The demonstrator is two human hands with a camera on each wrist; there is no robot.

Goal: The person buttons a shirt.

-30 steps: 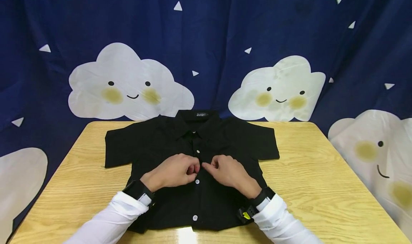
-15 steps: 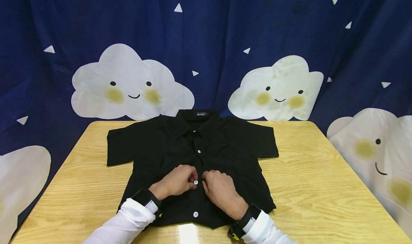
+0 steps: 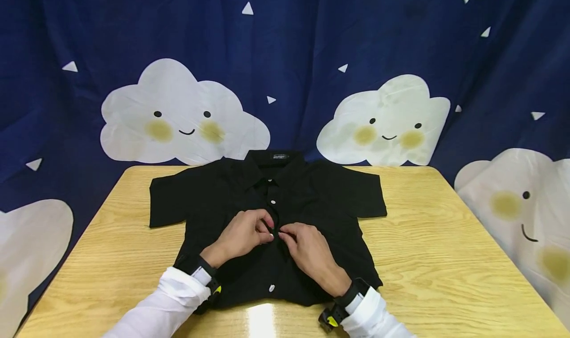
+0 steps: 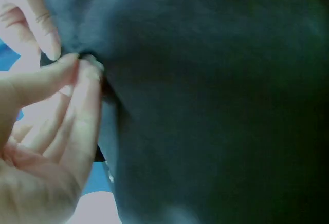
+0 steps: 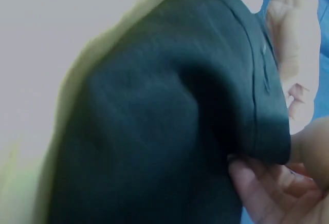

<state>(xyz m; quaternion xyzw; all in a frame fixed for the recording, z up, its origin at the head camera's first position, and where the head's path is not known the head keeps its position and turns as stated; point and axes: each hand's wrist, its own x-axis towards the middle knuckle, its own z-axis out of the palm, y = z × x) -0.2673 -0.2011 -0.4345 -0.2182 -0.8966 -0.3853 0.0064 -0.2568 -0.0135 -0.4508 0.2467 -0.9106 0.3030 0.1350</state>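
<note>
— Where to find the black short-sleeved shirt (image 3: 329,199)?
— Laid front up on the wooden table (image 3: 450,259), collar (image 3: 254,169) at the far edge, one short sleeve (image 3: 168,202) toward the left edge, another toward the right, hem toward the near side.
— And in the left hand (image 3: 240,233)?
— Pinching a white button (image 4: 94,61) between thumb and fingertips, midway down the placket.
— In the right hand (image 3: 312,254)?
— Curled onto the shirt's front edge, grasping cloth, just beside the left fingertips.
— Any more buttons?
— Yes: an upper button (image 3: 273,202), a collar button (image 3: 269,180) and, near the hem, a lower button (image 3: 272,288).
— On the arms?
— White cuffs (image 3: 178,286) and dark wristbands (image 3: 349,294).
— And behind?
— Past the far edge, a navy curtain (image 3: 289,36) with smiling white clouds (image 3: 184,100) and small white triangles (image 3: 247,9).
</note>
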